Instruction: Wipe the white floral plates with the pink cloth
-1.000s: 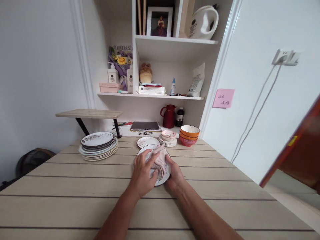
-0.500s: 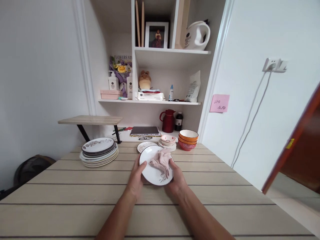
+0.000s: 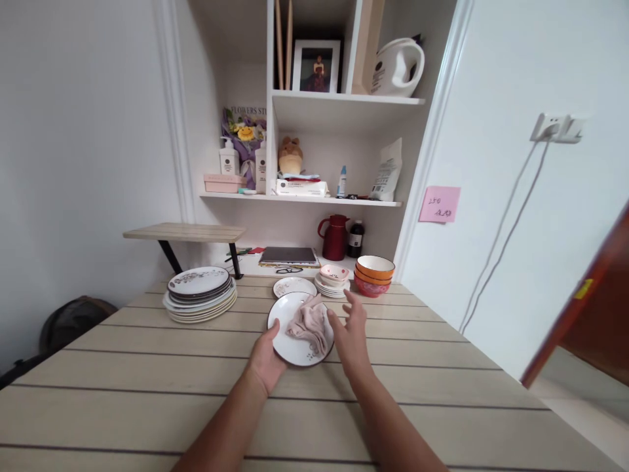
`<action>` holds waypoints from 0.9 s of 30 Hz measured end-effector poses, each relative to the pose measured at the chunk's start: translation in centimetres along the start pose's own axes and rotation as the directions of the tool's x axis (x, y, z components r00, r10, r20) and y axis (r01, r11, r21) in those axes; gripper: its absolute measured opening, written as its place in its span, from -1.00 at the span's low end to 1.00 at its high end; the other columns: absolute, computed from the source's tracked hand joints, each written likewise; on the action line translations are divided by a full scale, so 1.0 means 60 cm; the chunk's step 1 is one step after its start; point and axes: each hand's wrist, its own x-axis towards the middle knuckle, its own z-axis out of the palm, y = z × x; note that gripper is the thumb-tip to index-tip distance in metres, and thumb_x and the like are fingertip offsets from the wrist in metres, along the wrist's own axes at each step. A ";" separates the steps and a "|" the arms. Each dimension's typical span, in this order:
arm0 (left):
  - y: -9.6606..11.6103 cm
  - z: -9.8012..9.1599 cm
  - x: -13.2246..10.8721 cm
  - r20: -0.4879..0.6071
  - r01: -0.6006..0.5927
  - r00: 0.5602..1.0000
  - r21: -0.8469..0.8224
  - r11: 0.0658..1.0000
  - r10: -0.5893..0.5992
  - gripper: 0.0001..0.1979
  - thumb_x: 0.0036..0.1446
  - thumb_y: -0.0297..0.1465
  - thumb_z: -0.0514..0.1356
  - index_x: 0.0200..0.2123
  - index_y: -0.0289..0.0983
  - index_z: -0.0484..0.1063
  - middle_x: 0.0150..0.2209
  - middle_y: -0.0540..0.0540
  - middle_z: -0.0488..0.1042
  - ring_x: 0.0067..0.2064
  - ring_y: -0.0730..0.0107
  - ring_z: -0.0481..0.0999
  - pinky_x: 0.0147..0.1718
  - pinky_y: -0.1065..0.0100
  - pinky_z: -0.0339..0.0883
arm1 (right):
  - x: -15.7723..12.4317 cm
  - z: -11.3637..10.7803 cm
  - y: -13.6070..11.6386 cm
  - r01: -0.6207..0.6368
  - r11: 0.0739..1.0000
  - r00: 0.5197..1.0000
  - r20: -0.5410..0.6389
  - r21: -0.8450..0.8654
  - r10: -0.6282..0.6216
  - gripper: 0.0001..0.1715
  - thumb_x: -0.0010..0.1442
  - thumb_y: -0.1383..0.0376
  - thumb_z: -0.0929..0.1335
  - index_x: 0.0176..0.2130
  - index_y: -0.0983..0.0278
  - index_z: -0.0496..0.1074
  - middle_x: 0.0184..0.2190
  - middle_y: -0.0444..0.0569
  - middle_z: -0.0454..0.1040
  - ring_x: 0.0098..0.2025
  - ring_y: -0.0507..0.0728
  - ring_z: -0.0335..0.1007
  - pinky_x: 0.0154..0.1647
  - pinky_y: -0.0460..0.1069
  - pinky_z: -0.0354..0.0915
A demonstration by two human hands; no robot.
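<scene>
A white plate (image 3: 287, 346) with a dark rim and a small floral print is held by its left edge in my left hand (image 3: 268, 359), thumb on top and fingers underneath. On the plate lies a crumpled pinkish cloth (image 3: 308, 324). My right hand (image 3: 352, 334) is off the plate, just beside its right edge, with fingers spread and nothing in them. Behind the held plate, another flower-printed plate (image 3: 293, 287) lies on the table, next to a stack of small white dishes (image 3: 331, 288) topped by a pink-patterned bowl (image 3: 335, 274).
A tall plate stack (image 3: 199, 295) stands at the left, near a small raised wooden stand (image 3: 187, 231). Orange and red bowls (image 3: 373, 278) are nested at the back right. Behind them stand a red jug (image 3: 335, 237), a dark bottle (image 3: 356, 239) and a closed laptop (image 3: 287, 255).
My right hand has let go of the plate's right edge and opened. The plate, still in my left hand, sits slightly lower and flatter. The camera view has shifted a little.
</scene>
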 end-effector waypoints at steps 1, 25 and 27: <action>0.000 0.000 0.000 0.001 0.003 1.000 -0.004 1.000 -0.003 -0.53 0.21 -0.29 0.13 0.13 -0.42 0.33 -0.11 -0.28 0.58 -0.05 0.10 0.55 0.05 0.12 0.32 | -0.001 -0.003 -0.004 0.101 0.994 0.994 0.040 -0.037 -0.099 -0.46 0.11 0.13 0.35 0.07 0.20 0.30 0.12 0.10 0.28 0.07 0.23 0.27 0.08 0.16 0.23; -0.012 -0.004 0.002 0.065 0.055 0.996 0.054 0.997 -0.058 -0.50 0.17 -0.23 0.17 0.08 -0.45 0.38 -0.10 -0.32 0.56 -0.08 0.06 0.56 -0.05 0.16 0.35 | -0.044 0.030 0.043 0.512 0.771 0.837 0.421 -0.379 -0.349 -0.24 -0.20 0.62 0.20 -0.01 0.21 0.38 0.02 0.10 0.28 0.06 0.25 0.24 0.06 0.16 0.26; -0.014 -0.003 0.001 0.053 0.046 0.997 0.059 0.997 -0.049 -0.51 0.17 -0.23 0.17 0.07 -0.45 0.39 -0.11 -0.31 0.57 -0.09 0.07 0.56 -0.06 0.17 0.35 | -0.035 0.036 0.050 0.546 0.753 0.819 0.424 -0.369 -0.386 -0.25 -0.18 0.64 0.18 -0.03 0.21 0.40 0.01 0.10 0.29 0.06 0.23 0.24 0.05 0.15 0.26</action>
